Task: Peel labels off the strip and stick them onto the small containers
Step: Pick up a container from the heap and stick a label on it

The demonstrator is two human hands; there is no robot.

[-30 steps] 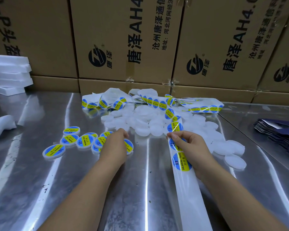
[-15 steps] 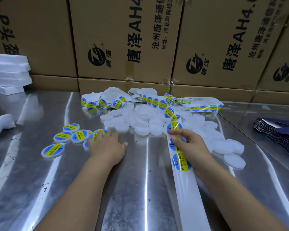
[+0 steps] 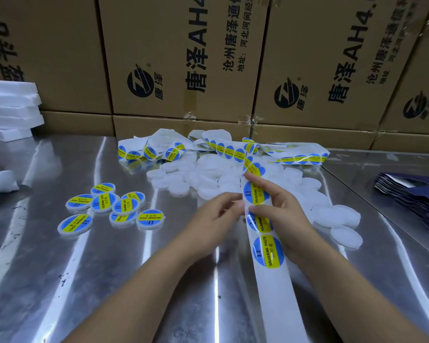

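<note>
Seen on steel table (image 3: pixel 109 280): white backing strip (image 3: pixel 278 298), long axis near-to-far, leaning slightly left toward the far end. Near end cut off by the bottom edge; far end lost in a tangle of further strips (image 3: pixel 221 147) before the cartons (image 3: pixel 183 58).

Read on the round blue labels, across a yellow band: "SOLDERING PASTE", with "11" beside it. Smaller characters on the band too small to read. On the nearest label (image 3: pixel 268 251), lettering running along the strip's length.

Right hand (image 3: pixel 280 211): thumb and forefinger curled round the strip, gripping it raised off the table at the lifted label (image 3: pixel 254 191).
Left hand (image 3: pixel 208 219): blurred, fingers curled, tips at that label's left edge; pinching or merely touching, cannot tell.

Labelled containers (image 3: pixel 124 206): cluster left of the hands, labels up, bands pointing various ways.
Plain white containers (image 3: pixel 208 179): heap just beyond the hands, spreading right.

Printed sideways on cartons: "唐泽", "AH4", "沧州唐泽通信", "地址:河北河间经济".

Far left: stacked white foam sheets (image 3: pixel 10 107). Right: dark blue pouches (image 3: pixel 416 196).
</note>
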